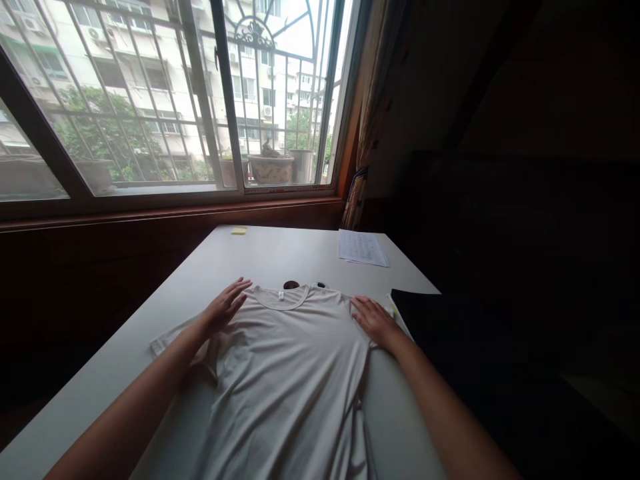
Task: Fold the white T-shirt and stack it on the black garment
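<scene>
A pale T-shirt (295, 353) lies spread out on the white table, its round neckline pointing away from me and soft creases running down its body. My left hand (226, 308) is over the shirt's left shoulder, fingers stretched out and slightly apart; whether it touches the cloth I cannot tell. On the opposite shoulder, my right hand (374, 320) rests flat with its fingers extended. The left sleeve sticks out past my left forearm, while the right sleeve is mostly hidden under my right hand and wrist. Neither hand grips anything.
Just beyond the neckline sit a dark round object (291, 285) and a small black-and-white object (320, 285). Printed papers (363, 247) and a yellow sticky note (239, 231) lie toward the far edge of the white table (285, 250). A barred window and a tied curtain (356, 193) stand behind.
</scene>
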`<state>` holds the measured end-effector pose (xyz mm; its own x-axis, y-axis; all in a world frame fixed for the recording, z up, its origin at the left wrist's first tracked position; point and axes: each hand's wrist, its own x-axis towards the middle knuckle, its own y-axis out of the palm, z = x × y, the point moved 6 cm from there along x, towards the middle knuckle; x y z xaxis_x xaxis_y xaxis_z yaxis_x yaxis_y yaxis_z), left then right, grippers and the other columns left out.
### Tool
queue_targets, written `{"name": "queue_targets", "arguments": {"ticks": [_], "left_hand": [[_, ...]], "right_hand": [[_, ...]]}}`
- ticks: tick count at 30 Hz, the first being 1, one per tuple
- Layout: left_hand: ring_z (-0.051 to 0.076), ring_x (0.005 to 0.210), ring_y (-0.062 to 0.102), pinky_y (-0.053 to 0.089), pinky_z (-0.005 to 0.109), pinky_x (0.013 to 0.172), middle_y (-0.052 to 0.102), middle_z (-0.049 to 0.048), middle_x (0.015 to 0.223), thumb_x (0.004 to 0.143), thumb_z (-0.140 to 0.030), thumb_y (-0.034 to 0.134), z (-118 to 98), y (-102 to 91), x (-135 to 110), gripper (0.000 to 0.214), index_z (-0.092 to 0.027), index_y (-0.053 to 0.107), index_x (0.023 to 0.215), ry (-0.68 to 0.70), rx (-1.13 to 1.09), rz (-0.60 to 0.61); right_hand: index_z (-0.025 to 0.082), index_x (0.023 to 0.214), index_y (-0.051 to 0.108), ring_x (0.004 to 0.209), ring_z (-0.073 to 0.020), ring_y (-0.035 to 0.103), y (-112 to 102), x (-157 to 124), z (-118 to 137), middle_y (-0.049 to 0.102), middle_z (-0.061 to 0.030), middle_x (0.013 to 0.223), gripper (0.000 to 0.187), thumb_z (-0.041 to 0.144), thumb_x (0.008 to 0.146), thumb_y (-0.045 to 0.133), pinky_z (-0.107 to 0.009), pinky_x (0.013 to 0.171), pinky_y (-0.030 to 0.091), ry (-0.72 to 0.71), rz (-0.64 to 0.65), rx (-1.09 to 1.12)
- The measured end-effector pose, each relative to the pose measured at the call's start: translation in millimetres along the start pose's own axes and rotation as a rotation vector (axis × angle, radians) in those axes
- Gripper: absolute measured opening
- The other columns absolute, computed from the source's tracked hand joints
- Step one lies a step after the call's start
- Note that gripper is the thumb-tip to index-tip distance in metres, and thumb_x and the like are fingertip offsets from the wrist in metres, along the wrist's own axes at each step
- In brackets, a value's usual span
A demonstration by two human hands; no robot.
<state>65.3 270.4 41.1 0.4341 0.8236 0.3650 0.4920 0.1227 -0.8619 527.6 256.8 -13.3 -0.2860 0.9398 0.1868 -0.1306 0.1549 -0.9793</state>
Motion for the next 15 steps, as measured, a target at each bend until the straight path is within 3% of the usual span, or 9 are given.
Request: {"name": "queue_targets", "arguments": {"ticks": [3,5,9,11,13,15], "left_hand": [[0.027,0.145,0.036,0.033,0.046,0.119,0.054,0.0115,0.146,0.105,-0.047,0.034,4,-26.2,-33,0.051,-0.019,0.049,0.144,0.009,0.115,-0.111],[0.031,0.14,0.04,0.034,0.051,0.116,0.055,0.0142,0.142,0.102,-0.049,0.039,16,-40.3,-67,0.053,-0.018,0.049,0.144,-0.061,0.23,-0.143],[0.04,0.124,0.051,0.037,0.06,0.107,0.058,0.0236,0.131,0.094,-0.059,0.043,58,-60.5,-148,0.071,-0.009,0.046,0.144,-0.397,0.35,-0.111],[0.041,0.116,0.056,0.037,0.061,0.105,0.062,0.023,0.121,0.088,-0.064,0.047,70,-66.4,-181,0.08,-0.008,0.045,0.145,-0.547,0.333,-0.076],[0.04,0.107,0.06,0.041,0.059,0.1,0.064,0.0193,0.112,0.083,-0.069,0.051,72,-68.5,-200,0.087,-0.011,0.044,0.147,-0.653,0.271,-0.039],[0.035,0.097,0.064,0.048,0.052,0.093,0.065,0.0154,0.109,0.081,-0.069,0.054,63,-67.7,-204,0.089,-0.014,0.039,0.15,-0.699,0.162,-0.025]], "right_hand": [[0.026,0.153,0.04,0.147,-0.0231,0.032,3,3,-5,0.039,-0.006,0.159,0.057,0.048,0.103,0.028,-0.044,0.123,0.024,0.011,0.023,-0.009],[0.025,0.154,0.039,0.149,-0.0236,0.028,4,5,-6,0.036,-0.0057,0.161,0.058,0.05,0.102,0.027,-0.045,0.123,0.023,0.022,0.039,-0.013],[0.028,0.155,0.038,0.152,-0.0241,0.024,3,8,-7,0.032,-0.0035,0.164,0.061,0.054,0.101,0.025,-0.047,0.123,0.022,0.04,0.065,-0.015],[0.031,0.155,0.036,0.153,-0.0234,0.022,3,10,-7,0.029,-0.0009,0.165,0.06,0.055,0.101,0.024,-0.047,0.123,0.021,0.045,0.075,-0.015],[0.033,0.156,0.034,0.153,-0.0227,0.02,3,11,-7,0.027,0.0007,0.165,0.06,0.056,0.101,0.024,-0.047,0.124,0.02,0.045,0.088,-0.014],[0.032,0.156,0.034,0.153,-0.0232,0.02,4,13,-7,0.026,0.0003,0.166,0.061,0.056,0.101,0.024,-0.048,0.123,0.021,0.045,0.098,-0.014]]}}
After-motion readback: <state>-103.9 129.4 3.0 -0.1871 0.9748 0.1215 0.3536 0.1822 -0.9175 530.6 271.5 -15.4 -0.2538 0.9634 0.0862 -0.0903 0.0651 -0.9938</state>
